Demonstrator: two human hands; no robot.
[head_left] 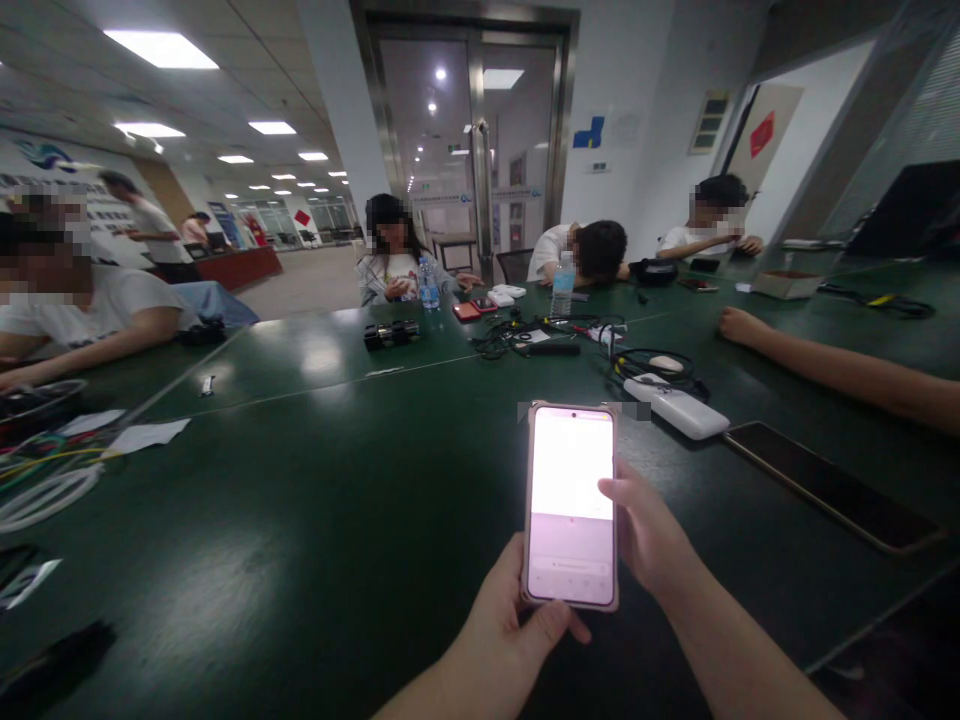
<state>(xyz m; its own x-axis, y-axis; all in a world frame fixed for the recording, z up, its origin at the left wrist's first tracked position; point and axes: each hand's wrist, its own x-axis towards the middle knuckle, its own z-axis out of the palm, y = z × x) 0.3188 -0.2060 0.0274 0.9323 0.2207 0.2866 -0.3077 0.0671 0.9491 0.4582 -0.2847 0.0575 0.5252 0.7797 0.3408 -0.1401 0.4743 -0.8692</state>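
A smartphone (571, 480) in a pale pinkish case is held upright over the green table, its screen lit white above and pinkish grey below. My left hand (517, 630) grips its lower left corner, the thumb bent across the bottom edge. At the right side, my right hand (649, 520) holds the phone's edge with the thumb over the screen; its other fingers are hidden behind the phone. Right of my hands lie a dark-screened phone (829, 485) and a white power bank (679, 405), close to each other.
The green table (315, 500) carries tangled black cables (525, 340), a water bottle (562, 285), a smaller bottle (428, 285) and a small box (786, 283). Coloured wires (45, 460) lie at left. Several people sit around; another person's forearm (832, 370) rests at right.
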